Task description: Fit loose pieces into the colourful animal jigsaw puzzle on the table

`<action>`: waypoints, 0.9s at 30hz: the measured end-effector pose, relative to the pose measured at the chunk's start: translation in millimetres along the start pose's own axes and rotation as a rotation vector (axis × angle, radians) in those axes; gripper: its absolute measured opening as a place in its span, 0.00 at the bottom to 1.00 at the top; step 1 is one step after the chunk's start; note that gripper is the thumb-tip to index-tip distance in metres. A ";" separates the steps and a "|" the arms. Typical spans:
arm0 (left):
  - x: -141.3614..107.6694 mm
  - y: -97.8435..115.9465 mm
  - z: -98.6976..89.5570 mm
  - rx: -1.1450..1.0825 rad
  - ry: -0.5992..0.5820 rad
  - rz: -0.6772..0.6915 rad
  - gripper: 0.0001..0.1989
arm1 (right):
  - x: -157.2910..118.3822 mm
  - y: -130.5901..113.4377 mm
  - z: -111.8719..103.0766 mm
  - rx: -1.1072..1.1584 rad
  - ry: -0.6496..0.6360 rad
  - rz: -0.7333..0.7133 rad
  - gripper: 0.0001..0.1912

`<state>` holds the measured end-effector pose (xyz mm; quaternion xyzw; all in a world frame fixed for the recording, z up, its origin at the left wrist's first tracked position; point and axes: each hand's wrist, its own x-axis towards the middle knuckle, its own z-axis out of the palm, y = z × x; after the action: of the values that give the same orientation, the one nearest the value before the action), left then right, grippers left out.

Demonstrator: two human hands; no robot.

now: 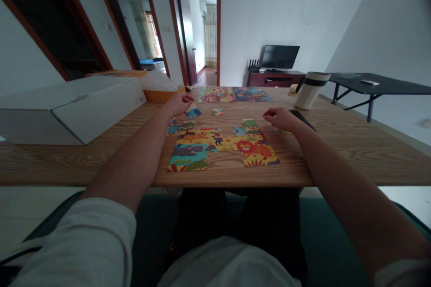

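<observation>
At the far left of the bench there was a white cardboard box, and just behind it lay an orange box with a clear plastic bag on top. Moving right, your left grip was stretched forward with the fingers nearly straight, just beside a small blue puzzle piece; I cannot tell if it was pinching this piece or only was very near it. The partly joined jigsaw puzzle lay flat in the middle of the bench, between your two hands, with a lion picture on its right part. Beyond it was one loose piece, and farther on two colourful picture sheets lay side by side. Your right grip was loosely curled with the palm down, and it showed no clear hold on anything, close above a small green piece and beside a dark flat strip. Far behind stood a black monitor on a dark red cabinet. Then came a white tumbler with a black band on the bench, and a black folding table at the far right.
</observation>
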<state>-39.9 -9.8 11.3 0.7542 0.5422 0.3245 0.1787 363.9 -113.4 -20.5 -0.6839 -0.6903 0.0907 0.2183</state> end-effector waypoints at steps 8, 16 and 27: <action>3.4 -1.5 27.2 0.158 -0.089 0.039 0.11 | -0.6 -2.9 1.9 -0.031 -0.007 -0.038 0.11; 26.8 28.7 48.6 0.444 -0.281 0.202 0.23 | 0.5 -5.2 4.0 -0.008 -0.042 -0.088 0.11; 47.1 46.1 76.7 0.468 -0.464 0.115 0.41 | -1.3 -9.8 4.3 -0.013 -0.100 -0.133 0.12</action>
<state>54.3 24.5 -1.7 0.8580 0.5032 0.0204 0.1010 353.1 -114.4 -20.5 -0.6326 -0.7447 0.1056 0.1844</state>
